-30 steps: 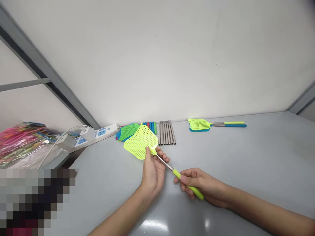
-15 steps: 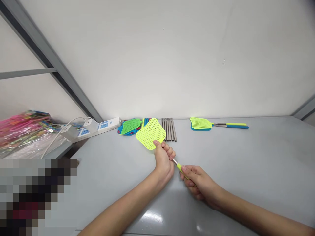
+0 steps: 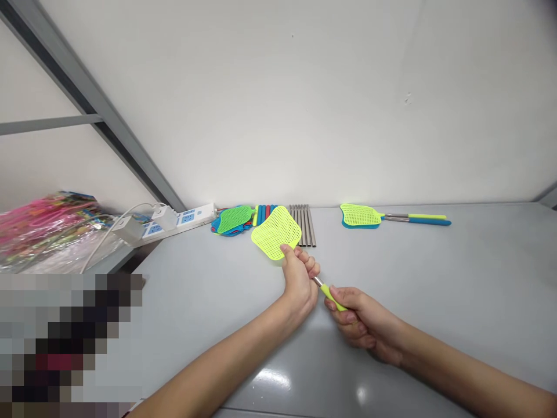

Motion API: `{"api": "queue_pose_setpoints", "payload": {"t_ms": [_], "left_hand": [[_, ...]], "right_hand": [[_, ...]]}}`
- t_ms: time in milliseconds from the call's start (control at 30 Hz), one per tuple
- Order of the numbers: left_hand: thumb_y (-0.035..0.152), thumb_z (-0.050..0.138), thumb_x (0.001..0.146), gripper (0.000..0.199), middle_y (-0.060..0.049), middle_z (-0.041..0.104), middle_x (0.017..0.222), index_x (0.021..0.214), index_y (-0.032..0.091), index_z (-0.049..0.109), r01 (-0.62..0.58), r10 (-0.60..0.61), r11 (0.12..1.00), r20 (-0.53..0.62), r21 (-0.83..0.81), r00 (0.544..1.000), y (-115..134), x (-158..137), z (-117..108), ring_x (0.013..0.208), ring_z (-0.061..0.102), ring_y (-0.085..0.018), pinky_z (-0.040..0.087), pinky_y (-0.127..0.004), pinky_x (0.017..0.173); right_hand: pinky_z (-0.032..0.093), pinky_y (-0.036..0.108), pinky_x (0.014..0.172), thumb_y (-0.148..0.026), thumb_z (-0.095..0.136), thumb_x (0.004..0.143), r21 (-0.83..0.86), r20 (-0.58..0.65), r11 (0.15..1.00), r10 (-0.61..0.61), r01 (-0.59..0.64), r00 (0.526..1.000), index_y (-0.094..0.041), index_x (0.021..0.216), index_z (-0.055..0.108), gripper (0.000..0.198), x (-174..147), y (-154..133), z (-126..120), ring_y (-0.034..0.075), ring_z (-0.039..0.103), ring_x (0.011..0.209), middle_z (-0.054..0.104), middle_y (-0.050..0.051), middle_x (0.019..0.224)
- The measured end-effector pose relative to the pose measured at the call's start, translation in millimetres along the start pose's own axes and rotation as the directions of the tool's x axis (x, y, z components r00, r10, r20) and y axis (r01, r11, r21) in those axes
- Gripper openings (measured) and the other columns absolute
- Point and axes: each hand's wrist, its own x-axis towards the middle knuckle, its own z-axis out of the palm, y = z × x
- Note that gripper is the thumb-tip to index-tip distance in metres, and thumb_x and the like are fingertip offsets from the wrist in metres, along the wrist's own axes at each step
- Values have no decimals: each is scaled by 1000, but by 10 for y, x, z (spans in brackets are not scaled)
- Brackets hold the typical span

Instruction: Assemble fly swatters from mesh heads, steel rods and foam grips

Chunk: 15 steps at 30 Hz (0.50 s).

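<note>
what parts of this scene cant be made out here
- Head view: the yellow swatter's metal rod is mostly hidden inside the left hand.
- Its handle end is covered by the right hand.
- The lower left corner is pixelated.
- The stacked swatter heads by the wall overlap; their count is unclear.

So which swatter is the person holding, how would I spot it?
Start at the grey table, near its middle. Both hands meet there: the left hand grips below the yellow-green mesh head, the right hand wraps the handle. It alone is lifted; the other swatters lie flat by the wall.
</note>
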Motion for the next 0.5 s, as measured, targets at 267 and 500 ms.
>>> {"api": "queue_pose_setpoints", "payload": {"t_ms": [267,500], "left_hand": [[46,27,86,38,9,15,47,61,18,31,34,-34,999,-32,1,999,31,-89,24,34,11,-3,12,-15,31],[47,26,86,39,9,16,49,61,17,31,133,-133,991,-18,-20,991,0,-138,10,34,12,-2,12,-15,31]], "right_hand": [[7,12,24,-31,36,87,272,290,916,213,-294,933,-15,66,43,28,29,-58,-119,2,16,29,25,-9,46],[9,14,24,-23,40,80,422,378,838,184,-346,907,-17,66,40,16,-39,35,-102,2,17,28,25,-8,45]]}}
